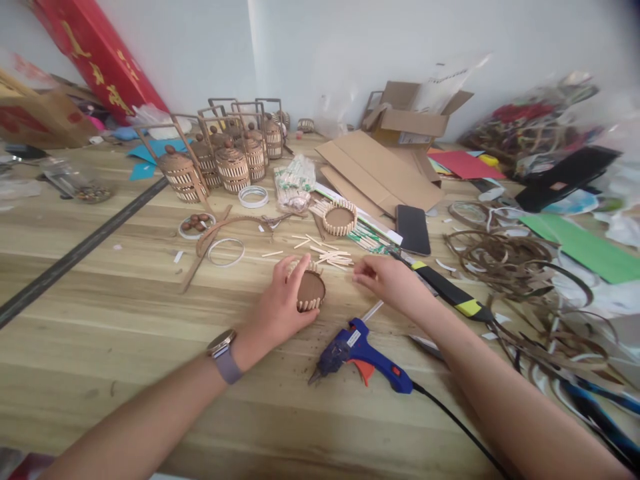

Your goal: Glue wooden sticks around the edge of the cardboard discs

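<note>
My left hand [280, 303] curls around a small round brown base [311, 291] ringed with short wooden sticks, holding it on the wooden table [125, 320]. A watch sits on that wrist. My right hand [387, 280] reaches toward a loose pile of short sticks [333, 256], fingers pinched together at the pile's edge; whether a stick is between them I cannot make out. A blue glue gun [357, 353] lies on the table just in front of both hands, its black cord running to the lower right.
Another stick-ringed base [340, 218], a phone [413, 229], a yellow-black cutter [450, 290] and flat cardboard [373, 170] lie behind. Finished small baskets [220, 160] stand at the back left. Curled brown strips [505, 260] and coloured paper fill the right side.
</note>
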The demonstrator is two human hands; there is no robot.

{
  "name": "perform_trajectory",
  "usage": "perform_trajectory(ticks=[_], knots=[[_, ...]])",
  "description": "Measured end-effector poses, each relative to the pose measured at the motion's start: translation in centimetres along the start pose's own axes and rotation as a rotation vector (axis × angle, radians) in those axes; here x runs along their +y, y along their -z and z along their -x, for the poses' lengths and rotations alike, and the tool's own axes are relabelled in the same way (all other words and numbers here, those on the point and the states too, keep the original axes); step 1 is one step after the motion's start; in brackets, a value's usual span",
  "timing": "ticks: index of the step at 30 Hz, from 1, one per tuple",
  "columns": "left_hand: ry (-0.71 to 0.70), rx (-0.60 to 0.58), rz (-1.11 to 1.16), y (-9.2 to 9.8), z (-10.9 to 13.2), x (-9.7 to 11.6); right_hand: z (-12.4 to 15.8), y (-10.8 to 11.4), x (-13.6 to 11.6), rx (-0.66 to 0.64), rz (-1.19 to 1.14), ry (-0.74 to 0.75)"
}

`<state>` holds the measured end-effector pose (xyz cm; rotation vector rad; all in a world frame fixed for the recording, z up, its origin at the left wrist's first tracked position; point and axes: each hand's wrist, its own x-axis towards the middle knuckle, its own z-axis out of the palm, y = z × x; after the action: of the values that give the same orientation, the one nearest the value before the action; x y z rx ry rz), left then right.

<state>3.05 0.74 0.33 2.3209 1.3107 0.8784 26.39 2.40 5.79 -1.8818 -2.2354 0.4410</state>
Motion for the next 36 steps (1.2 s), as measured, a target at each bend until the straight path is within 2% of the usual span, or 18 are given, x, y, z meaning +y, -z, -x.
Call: perform_trajectory(ticks=[4,9,16,23,30,36], knots=[[-0.004,-0.002,-0.024,0.0,0.0,0.0,-3.5,-1.3,-0.6,0.0,-0.01,0.039],[-0.017,-0.008,-0.016,0.0,-0.1,-0.1,-4.9,-1.7,-1.7,-0.055,0.043,0.105],[-0.006,-0.023,-0.01,0.0,-0.1,-0.2,-3.1,-1.9,-1.5,-0.155,0.142,0.133],[-0.008,-0.017,-0.018,0.1,0.0,-0.2,-1.0,-1.8,-1.1,-0.161,0.136,0.165],[-0.019,-0.004,0.001,0.1,0.0,-0.1,0.4,0.2,-2.6,-0.157,-0.028,0.224],[-0.018,0.001,0.014,0.0,0.0,-0.2,0.9,-1.1,-3.7,-0.164,-0.279,0.343]])
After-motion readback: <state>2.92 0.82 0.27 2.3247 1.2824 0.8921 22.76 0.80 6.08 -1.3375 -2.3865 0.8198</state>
